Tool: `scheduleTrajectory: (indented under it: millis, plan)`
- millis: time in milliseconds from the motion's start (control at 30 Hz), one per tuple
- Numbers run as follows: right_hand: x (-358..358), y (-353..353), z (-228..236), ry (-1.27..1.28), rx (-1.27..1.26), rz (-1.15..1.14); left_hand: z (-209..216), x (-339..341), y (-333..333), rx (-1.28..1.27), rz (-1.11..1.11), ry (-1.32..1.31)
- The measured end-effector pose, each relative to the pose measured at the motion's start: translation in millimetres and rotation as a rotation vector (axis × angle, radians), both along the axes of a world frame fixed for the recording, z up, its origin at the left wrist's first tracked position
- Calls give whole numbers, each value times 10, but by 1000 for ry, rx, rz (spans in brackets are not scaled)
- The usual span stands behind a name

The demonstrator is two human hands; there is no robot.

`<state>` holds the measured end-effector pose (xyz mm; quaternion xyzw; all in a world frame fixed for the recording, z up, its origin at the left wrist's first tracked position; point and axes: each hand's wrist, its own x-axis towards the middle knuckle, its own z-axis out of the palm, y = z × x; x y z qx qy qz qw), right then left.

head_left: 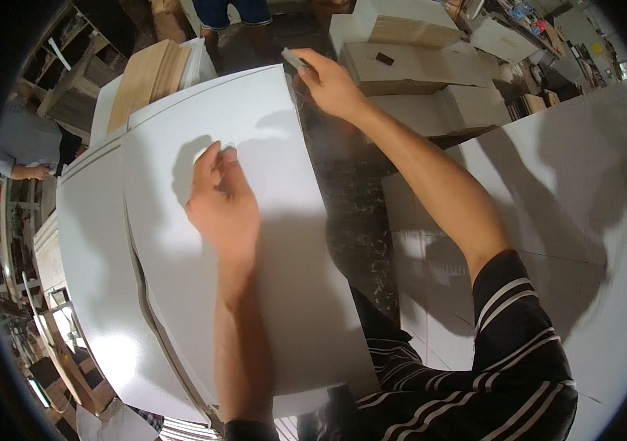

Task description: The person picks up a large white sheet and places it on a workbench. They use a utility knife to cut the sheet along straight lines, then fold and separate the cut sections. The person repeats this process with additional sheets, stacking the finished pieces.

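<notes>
A large white panel (284, 272) with a smooth surface lies in front of me. Above its middle is my left hand (225, 202), fingers loosely curled with a gap between thumb and forefinger, and nothing visible in it. My right hand (328, 84) reaches past the panel's far right corner. It is closed round a small, flat grey piece (293, 59), whose end sticks out beyond the fingers; its exact kind does not show. A second white panel (93, 220) lies along the left, with a dark, uneven seam (144, 294) between the two.
Wooden boards (144, 77) are stacked beyond the panels. White boxes (409, 66) stand at the far right, one with a small dark block (384, 59) on it. More white sheet (548, 198) spreads to my right. A person (30, 140) stands at left, another (232, 11) at the back.
</notes>
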<state>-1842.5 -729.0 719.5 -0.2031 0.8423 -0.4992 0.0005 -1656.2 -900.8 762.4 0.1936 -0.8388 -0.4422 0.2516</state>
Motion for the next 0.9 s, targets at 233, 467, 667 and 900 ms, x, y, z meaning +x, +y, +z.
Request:
scheduleTrajectory:
  millis: [233, 467, 667, 900]
  plan:
    - [-149, 42, 71, 204, 129, 55, 21, -88, 4, 69, -44, 79]
    - [-163, 47, 109, 253, 115, 89, 88, -65, 28, 106, -66, 98]
    - [-166, 70, 158, 230, 188, 108, 81, -65, 36, 110, -73, 126]
    - [-188, 81, 178, 324, 185, 131, 96, -61, 37, 111, -64, 120]
